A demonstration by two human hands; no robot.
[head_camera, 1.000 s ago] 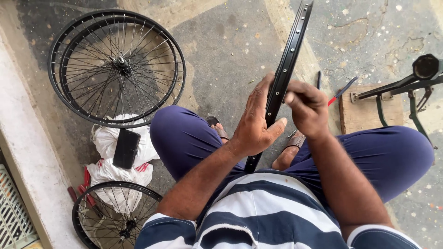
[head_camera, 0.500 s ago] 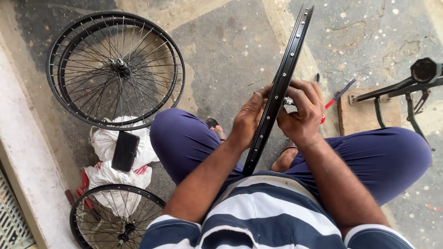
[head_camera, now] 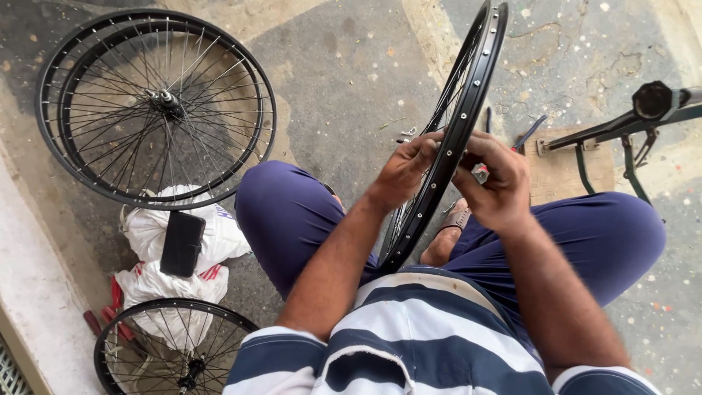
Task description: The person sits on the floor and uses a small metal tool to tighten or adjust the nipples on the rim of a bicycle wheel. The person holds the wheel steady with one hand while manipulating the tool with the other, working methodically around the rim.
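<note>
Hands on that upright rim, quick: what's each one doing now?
Left hand: fingers closed on the black wheel rim, holding it.
Right hand: curled against the rim, pinching a small tool; its grip cannot be told.

The black rim (head_camera: 459,132) runs off the top edge, and its lower arc disappears behind the striped shirt (head_camera: 409,336). What the right hand (head_camera: 493,179) pinches against the rim is too small to tell. The spoked wheel (head_camera: 164,351) at the bottom is cut by the frame edge. The metal stand (head_camera: 629,124) leaves the right edge.
</note>
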